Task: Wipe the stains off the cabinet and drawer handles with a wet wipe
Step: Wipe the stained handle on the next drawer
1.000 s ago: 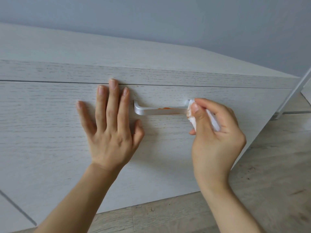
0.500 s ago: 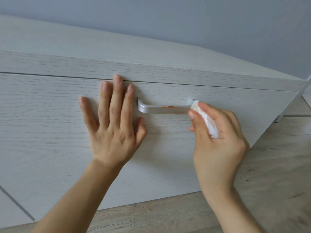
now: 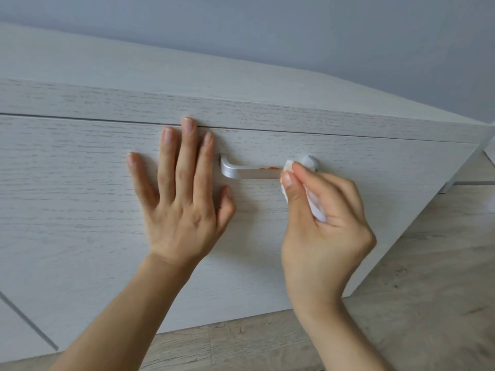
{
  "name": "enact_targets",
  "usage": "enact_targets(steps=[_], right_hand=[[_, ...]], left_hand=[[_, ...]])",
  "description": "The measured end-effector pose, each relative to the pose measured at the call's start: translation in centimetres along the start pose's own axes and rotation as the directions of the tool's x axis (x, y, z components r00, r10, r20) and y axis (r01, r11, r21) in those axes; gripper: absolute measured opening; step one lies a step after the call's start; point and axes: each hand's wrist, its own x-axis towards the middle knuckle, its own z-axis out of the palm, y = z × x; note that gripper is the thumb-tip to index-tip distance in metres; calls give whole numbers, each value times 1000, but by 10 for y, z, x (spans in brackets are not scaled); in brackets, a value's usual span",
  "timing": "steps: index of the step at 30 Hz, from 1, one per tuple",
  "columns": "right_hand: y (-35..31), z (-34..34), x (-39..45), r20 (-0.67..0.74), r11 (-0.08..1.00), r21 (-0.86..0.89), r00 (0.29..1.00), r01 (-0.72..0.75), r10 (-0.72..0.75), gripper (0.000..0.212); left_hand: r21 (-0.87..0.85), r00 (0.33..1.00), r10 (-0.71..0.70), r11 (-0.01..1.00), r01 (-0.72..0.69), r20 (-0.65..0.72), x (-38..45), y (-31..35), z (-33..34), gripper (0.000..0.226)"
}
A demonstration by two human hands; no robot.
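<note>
Fingers [image 3: 308, 178] of the right hand [image 3: 324, 236] are curled round a folded wet wipe [image 3: 317, 207], pinching it between thumb and forefinger, with the wipe's leading corner pressed on the drawer handle [image 3: 249, 173] near its right post. Head view, the only view: just left of that fingertip contact, an orange stain [image 3: 269, 168] sits on the handle's upper edge, not yet covered by the wipe. Further left, the left hand [image 3: 184, 207] lies flat with fingers straight and spread on the drawer front [image 3: 80, 196], its forefinger just beside the handle's left post and its middle fingertip at the seam under the cabinet top [image 3: 107, 76]. Risks, as judged from this posture: only a small corner of the wipe meets the metal, so a stroke leftward may smear the stain along the bar instead of lifting it. Residue may also lie on the underside or rear of the bar, which is hidden from this view. If the bracing palm eases, sideways wiping force could shift the drawer. A loaded wipe corner could transfer orange onto the pale wood grain.
</note>
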Motion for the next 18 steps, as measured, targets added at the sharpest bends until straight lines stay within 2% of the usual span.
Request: enact_targets(steps=[5, 9, 12, 15, 18], right_hand=[[1, -5, 7, -89, 988, 57, 985, -140, 145, 15], [-1, -6, 9, -19, 997, -15, 997, -77, 76, 19], [-2, -7, 12, 1, 993, -19, 993, -119, 119, 18], [-11, 2, 4, 104, 999, -47, 995, -4, 9, 15], [-10, 6, 2, 54, 997, -23, 996, -73, 74, 15]], left_hand=[[-10, 1000, 4, 1000, -4, 8, 0, -1, -1, 63], [-10, 1000, 5, 1000, -5, 19, 0, 0, -1, 64], [-3, 1000, 1, 1000, -1, 21, 1, -1, -2, 64], [-2, 1000, -6, 1000, 6, 14, 1, -1, -2, 64], [-13, 1000, 8, 1000, -8, 24, 1, -1, -3, 64]])
